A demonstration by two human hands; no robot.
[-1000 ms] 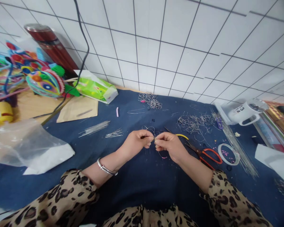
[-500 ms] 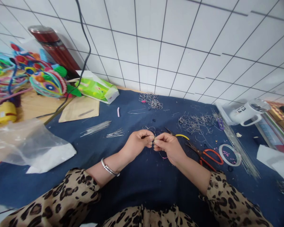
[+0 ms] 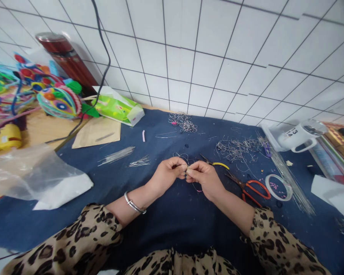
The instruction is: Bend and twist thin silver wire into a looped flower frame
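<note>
My left hand (image 3: 172,170) and my right hand (image 3: 201,174) meet over the middle of the blue cloth, thumb and forefinger of each pinched together. Between them they hold a thin wire (image 3: 184,156) that loops up behind the fingertips. A strand with small pink beads (image 3: 199,190) hangs just below my right hand. The exact spot where the wire is gripped is hidden by the fingers. Right of my right hand lie yellow-handled pliers (image 3: 220,165) and orange-handled scissors (image 3: 258,189).
A round clear dish (image 3: 278,187) holds pink beads, beside a bundle of long straight wires (image 3: 294,185). Tangled wire (image 3: 237,149) lies behind. Short wire bundles (image 3: 117,155) are at left, near a plastic bag (image 3: 28,172). A white mug (image 3: 301,135) stands at the right.
Hardly anything differs. My left hand and wrist have shifted very slightly to the right, and both hands keep their pinch.
</note>
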